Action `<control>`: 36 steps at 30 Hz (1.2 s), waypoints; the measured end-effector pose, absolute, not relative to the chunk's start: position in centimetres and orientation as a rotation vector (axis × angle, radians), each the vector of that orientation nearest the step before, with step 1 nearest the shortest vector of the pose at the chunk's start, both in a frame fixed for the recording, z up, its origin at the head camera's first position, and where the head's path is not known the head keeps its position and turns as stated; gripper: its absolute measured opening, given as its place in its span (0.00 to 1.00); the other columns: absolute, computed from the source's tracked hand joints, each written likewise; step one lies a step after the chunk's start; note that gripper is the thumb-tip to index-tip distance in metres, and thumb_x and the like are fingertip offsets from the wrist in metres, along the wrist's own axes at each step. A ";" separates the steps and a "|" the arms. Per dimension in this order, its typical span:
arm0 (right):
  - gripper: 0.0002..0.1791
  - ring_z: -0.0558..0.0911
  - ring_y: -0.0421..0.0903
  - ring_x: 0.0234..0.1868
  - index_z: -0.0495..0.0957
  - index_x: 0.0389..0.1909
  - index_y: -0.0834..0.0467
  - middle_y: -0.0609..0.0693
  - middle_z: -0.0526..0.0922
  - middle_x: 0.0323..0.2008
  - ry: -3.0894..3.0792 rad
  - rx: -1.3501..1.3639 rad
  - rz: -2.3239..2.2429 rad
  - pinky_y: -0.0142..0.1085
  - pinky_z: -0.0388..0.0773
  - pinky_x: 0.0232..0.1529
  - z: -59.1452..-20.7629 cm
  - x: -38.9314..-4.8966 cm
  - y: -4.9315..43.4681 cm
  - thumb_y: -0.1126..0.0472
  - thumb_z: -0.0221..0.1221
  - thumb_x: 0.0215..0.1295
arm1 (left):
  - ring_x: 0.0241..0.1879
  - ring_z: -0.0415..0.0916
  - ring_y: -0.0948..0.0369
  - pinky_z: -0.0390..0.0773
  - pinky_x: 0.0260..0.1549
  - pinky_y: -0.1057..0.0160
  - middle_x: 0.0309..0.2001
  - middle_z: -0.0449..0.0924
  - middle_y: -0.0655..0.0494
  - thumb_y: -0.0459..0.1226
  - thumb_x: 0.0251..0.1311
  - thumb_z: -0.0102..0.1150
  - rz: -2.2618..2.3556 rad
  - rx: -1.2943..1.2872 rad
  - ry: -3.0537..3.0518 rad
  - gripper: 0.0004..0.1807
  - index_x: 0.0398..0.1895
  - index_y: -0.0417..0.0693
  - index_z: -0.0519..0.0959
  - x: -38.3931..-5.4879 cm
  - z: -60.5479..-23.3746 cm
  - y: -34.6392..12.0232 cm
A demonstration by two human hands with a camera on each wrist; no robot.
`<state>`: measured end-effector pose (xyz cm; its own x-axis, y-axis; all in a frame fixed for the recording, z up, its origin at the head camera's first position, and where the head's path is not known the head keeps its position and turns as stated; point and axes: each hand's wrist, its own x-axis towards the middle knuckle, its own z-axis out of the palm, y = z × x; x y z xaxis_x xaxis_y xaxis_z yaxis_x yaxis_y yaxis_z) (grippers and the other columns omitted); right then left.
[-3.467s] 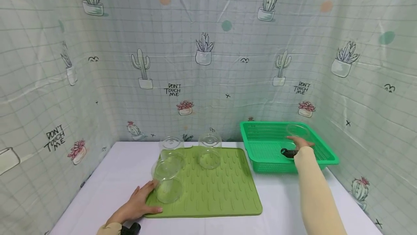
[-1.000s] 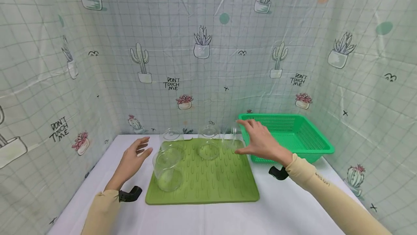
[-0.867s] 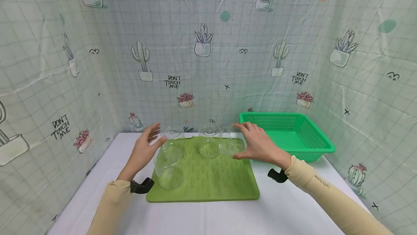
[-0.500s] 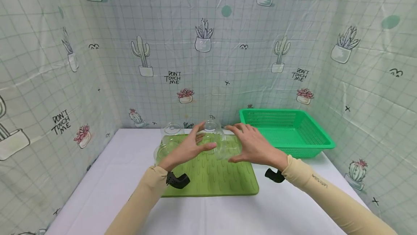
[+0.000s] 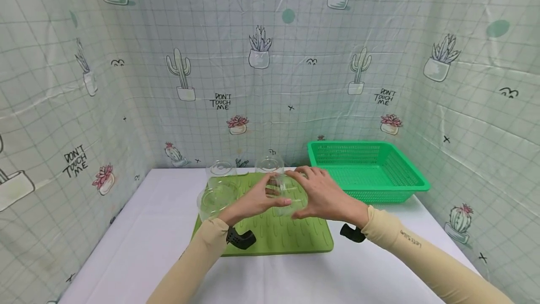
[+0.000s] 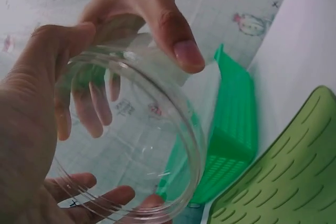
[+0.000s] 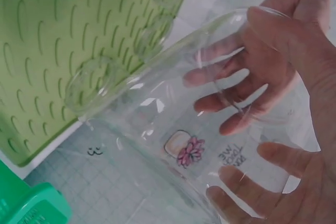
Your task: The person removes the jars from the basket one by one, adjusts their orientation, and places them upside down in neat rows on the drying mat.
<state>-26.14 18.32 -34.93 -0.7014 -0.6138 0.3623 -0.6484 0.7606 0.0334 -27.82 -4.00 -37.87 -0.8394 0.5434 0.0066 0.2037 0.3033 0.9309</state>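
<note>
A clear jar [image 5: 285,203] lies sideways in the air above the green drying mat [image 5: 291,240], between both hands. My right hand [image 5: 326,197] grips it from the right, thumb below and fingers over the top in the head view. From the other side my left hand [image 5: 257,200] wraps the opposite end, its thumb and fingers at the ridged rim [image 6: 184,124] in the left wrist view. Through the clear wall [image 7: 149,103] the left fingers show in the right wrist view. Several other clear jars, among them a back one [image 5: 269,162] and a front left one [image 5: 214,201], stand on the mat.
A green plastic basket [image 5: 373,196] stands at the back right, close to the mat's corner. White cloth [image 5: 270,278] covers the table. Patterned curtain [image 5: 291,84] encloses the back and both sides.
My right hand has brought the jar from the basket leftward over the mat. My left hand has left the mat's front left edge and moved right to take hold of the jar too.
</note>
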 end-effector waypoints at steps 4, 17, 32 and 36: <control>0.62 0.69 0.57 0.64 0.57 0.73 0.49 0.56 0.68 0.64 -2.637 0.974 0.285 0.57 0.66 0.63 -35.2 -26.1 18.3 0.29 0.71 0.37 | 0.65 0.66 0.46 0.76 0.56 0.48 0.70 0.59 0.46 0.59 0.53 0.65 1.589 0.672 2.302 0.52 0.75 0.53 0.50 -27.8 -38.1 -4.2; 0.50 0.47 0.65 0.75 0.33 0.77 0.48 0.62 0.40 0.76 -2.592 0.308 2.247 0.59 0.63 0.67 -35.0 -28.0 20.8 0.32 0.49 0.67 | 0.61 0.69 0.45 0.77 0.52 0.48 0.67 0.60 0.45 0.59 0.48 0.70 1.676 0.684 2.521 0.51 0.72 0.56 0.55 -27.1 -38.2 -5.8; 0.51 0.54 0.69 0.72 0.29 0.76 0.55 0.69 0.43 0.74 -2.160 0.218 3.031 0.51 0.69 0.66 -37.9 -27.8 19.5 0.37 0.49 0.70 | 0.69 0.59 0.47 0.67 0.62 0.42 0.72 0.54 0.52 0.51 0.48 0.74 1.573 0.770 2.682 0.54 0.75 0.60 0.50 -25.8 -38.8 -5.3; 0.42 0.58 0.67 0.71 0.34 0.76 0.46 0.66 0.46 0.73 -2.248 0.335 2.905 0.53 0.68 0.66 -37.2 -27.9 19.6 0.40 0.46 0.73 | 0.76 0.45 0.49 0.57 0.67 0.36 0.77 0.44 0.56 0.54 0.45 0.74 1.515 0.752 2.660 0.61 0.76 0.70 0.41 -25.2 -38.3 -6.5</control>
